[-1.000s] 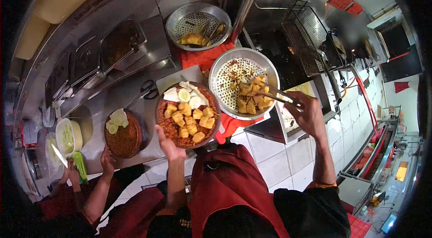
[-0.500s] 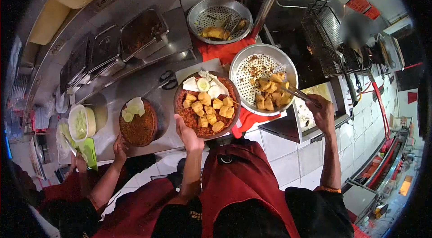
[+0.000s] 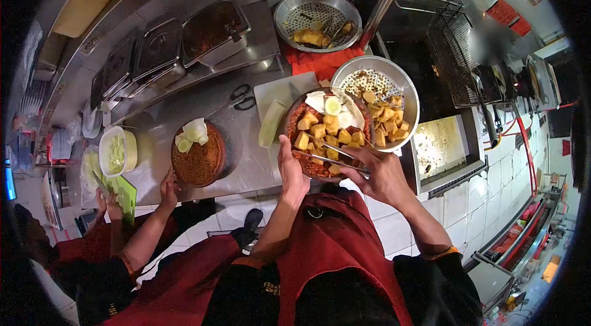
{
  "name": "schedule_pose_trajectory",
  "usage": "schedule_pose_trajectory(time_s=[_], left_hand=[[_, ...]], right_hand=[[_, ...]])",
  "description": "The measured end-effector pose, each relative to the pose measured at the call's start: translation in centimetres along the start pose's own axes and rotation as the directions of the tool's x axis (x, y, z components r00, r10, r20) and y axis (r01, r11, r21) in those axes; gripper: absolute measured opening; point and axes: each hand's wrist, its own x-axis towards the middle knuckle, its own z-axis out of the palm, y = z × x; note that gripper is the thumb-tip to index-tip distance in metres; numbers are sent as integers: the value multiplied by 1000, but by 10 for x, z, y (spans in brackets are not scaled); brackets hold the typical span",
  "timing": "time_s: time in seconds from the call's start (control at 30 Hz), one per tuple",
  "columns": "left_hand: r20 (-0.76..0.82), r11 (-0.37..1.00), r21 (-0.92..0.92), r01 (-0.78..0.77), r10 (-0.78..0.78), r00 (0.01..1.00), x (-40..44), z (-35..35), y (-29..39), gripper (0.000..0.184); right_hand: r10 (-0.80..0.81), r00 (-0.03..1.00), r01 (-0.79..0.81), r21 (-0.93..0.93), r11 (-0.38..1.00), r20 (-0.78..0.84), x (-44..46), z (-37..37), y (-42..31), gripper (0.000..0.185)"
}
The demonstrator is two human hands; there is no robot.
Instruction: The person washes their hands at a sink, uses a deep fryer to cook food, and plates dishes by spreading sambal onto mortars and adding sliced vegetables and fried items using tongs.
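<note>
My left hand [image 3: 293,169] supports the near left rim of a round brown dish [image 3: 287,121], its fingers partly hidden beneath. Red sauce, golden fried cubes [image 3: 331,123], a cucumber slice [image 3: 333,105] and white pieces fill the dish. Metal tongs [image 3: 326,158] are in my right hand [image 3: 380,172], their tips among the cubes at the dish's left part. Just behind and to the right, a perforated metal bowl [image 3: 411,95] holds more fried cubes. A whitish-green cut vegetable [image 3: 272,123] lies on a white board [image 3: 266,93] left of the dish.
Another person's hand [image 3: 168,189] touches a second sauce dish [image 3: 198,160]. Scissors [image 3: 244,98] lie on the counter. A second perforated bowl [image 3: 283,15] stands behind on red cloth [image 3: 317,64]. Further left are a white tub [image 3: 130,150] and a green board [image 3: 127,197]; a fryer basket [image 3: 452,61] is at right.
My right hand has brought the tongs from the perforated bowl leftward to the dish. The dish now overlaps the bowl's edge, and the view has shifted, exposing more of the white board.
</note>
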Motion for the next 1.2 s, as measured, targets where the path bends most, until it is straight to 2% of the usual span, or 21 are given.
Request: schedule_pose_trajectory(time_s=[0.07, 0.13, 0.17, 0.2, 0.23, 0.3, 0.37, 0.43, 0.47, 0.5, 0.67, 0.77, 0.8, 0.9, 0.93, 1.03, 1.1, 1.13, 1.2], left_hand=[[60, 1000, -12, 20, -19, 998, 1, -4, 0, 58], [29, 999, -25, 45, -44, 999, 2, -6, 3, 59], [14, 998, -30, 58, -58, 998, 2, -6, 5, 60], [-23, 995, -45, 86, -88, 996, -1, -6, 8, 61], [13, 998, -42, 54, -54, 998, 2, -13, 6, 63], [-106, 998, -21, 59, -61, 992, -5, -8, 16, 64], [20, 997, -70, 42, -41, 999, -1, -21, 21, 64], [44, 998, -61, 1, 2, 999, 9, -37, 22, 64], [43, 999, -54, -6, 8, 999, 9, -37, 23, 63], [39, 999, -46, -18, 20, 999, 8, -37, 24, 62], [-38, 997, 7, -76, 76, 996, 3, -32, 22, 61], [-101, 998, 40, -44, 48, 994, -1, -24, 20, 60], [-46, 998, 14, -63, 64, 997, -1, -26, 17, 60], [-101, 999, 18, -47, 49, 994, -6, -15, 19, 59], [-88, 998, 16, -65, 66, 994, -3, -19, 15, 60], [-120, 998, 17, -67, 69, 990, 0, -7, 13, 59], [-110, 997, 4, -71, 71, 991, 9, -8, 8, 58], [-103, 997, -2, -73, 72, 992, 9, -5, 9, 58], [-95, 997, -21, -69, 67, 993, 12, -8, 9, 58]], right_hand=[[135, 991, -136, 237, 962, 20, -5, -2, 5, 36], [289, 955, -290, 442, 849, 71, -14, -16, 8, 37], [343, 935, -337, 510, 792, 85, -22, -19, 20, 33], [426, 900, -411, 500, 762, 92, -26, -35, 23, 31], [507, 857, -483, 487, 728, 90, -30, -53, 26, 30], [508, 850, -421, 399, 815, -140, -44, -66, 58, 29], [564, 794, -494, 299, 816, -227, -51, -76, 81, 27], [478, 848, -487, 20, 873, -229, -49, -76, 112, 26], [428, 865, -434, 36, 900, -260, -39, -74, 116, 25], [387, 886, -420, -90, 903, -254, -31, -70, 128, 25], [312, 938, -338, -194, 921, -153, 13, -66, 130, 26], [306, 951, -293, -392, 872, -32, 44, -47, 147, 25], [312, 947, -317, -379, 869, -77, 46, -41, 150, 25], [319, 947, -322, -70, 944, -46, 42, -68, 137, 24], [257, 960, -241, 137, 961, -110, 34, -70, 137, 28], [220, 975, -219, 383, 897, 42, 15, -68, 63, 28], [152, 980, -181, 262, 948, 127, 11, -43, 44, 28], [231, 960, -272, 342, 899, 158, 12, -49, 32, 28], [334, 941, -334, 296, 895, 53, -5, -66, 50, 29]])
